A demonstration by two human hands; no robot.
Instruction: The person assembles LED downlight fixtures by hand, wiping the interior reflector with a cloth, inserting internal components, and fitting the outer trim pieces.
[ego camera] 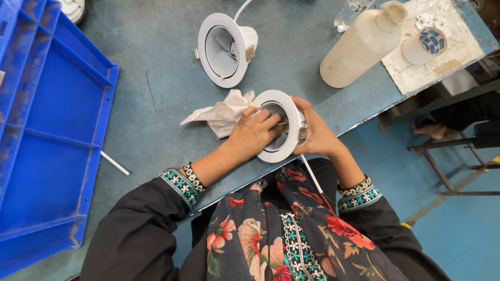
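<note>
The person is sitting at a blue-grey table (156,99), looking down at both hands. The left hand (253,134) is pressing a crumpled white cloth (221,113) into the open mouth of a white round lamp housing (284,126), its fingers curled and reaching inside the ring. The right hand (317,136) is wrapping around the back and side of the same housing, closing on it and steadying it on its edge at the near rim of the table. The cloth is trailing out to the left of the housing, lying partly on the table. A thin white wire (312,176) is hanging from the housing down over the person's lap.

A second white lamp housing (225,49) is lying on its side farther back on the table, well apart from the one being held, with a white cable (240,8) running off the top edge. To the right of it a tall cream-coloured plastic bottle (364,44) is lying tilted, its neck resting over a stained white board (442,57). A roll of tape (424,46) is standing on that board. A clear plastic bottle (350,13) is showing partly at the top edge. A large blue plastic crate (47,135) is taking up the left side of the table, and a thin white stick (114,163) is lying just beside it.
</note>
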